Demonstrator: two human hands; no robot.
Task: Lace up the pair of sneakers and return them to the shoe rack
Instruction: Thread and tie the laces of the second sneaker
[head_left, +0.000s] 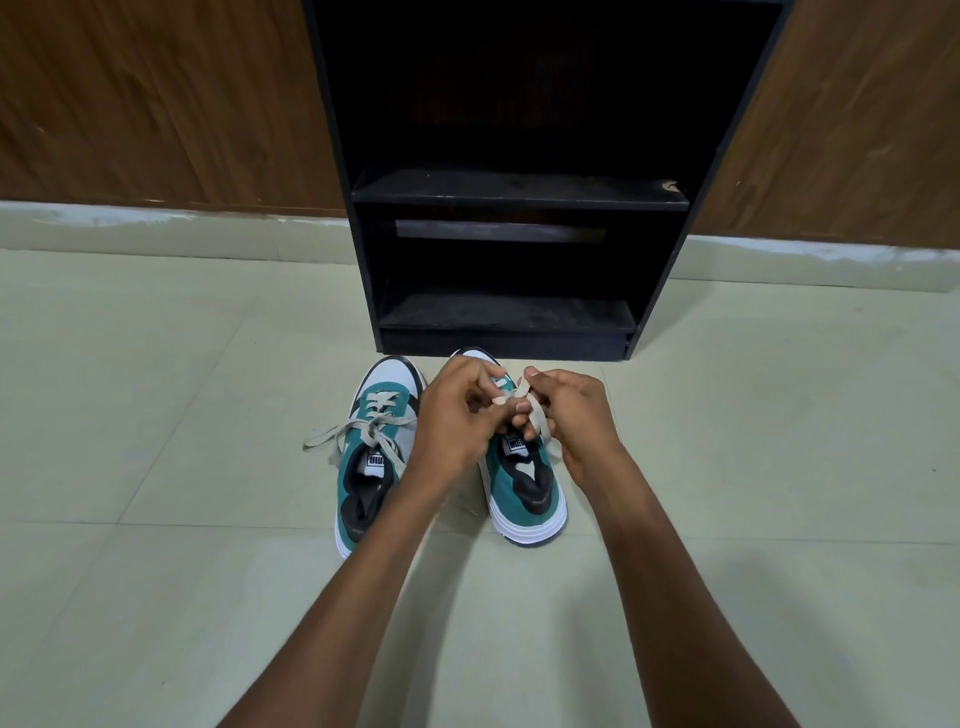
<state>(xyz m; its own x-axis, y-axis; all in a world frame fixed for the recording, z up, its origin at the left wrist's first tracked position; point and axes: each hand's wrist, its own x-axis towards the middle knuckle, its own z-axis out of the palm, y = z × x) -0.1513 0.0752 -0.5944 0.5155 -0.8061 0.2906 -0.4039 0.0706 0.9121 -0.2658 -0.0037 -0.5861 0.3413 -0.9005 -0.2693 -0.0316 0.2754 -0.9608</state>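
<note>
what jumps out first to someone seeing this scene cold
Two bare hands, left hand and right hand, meet over the right sneaker, pinching its beige lace. Beside it sits the left sneaker, already laced, before a black shoe rack.

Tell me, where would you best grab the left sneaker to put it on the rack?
Probably at the heel collar of the left sneaker, coming from above and behind. Its open mouth faces the camera, giving fingers an edge to hook, and its loose laces spread forward and left, away from the heel.
</note>
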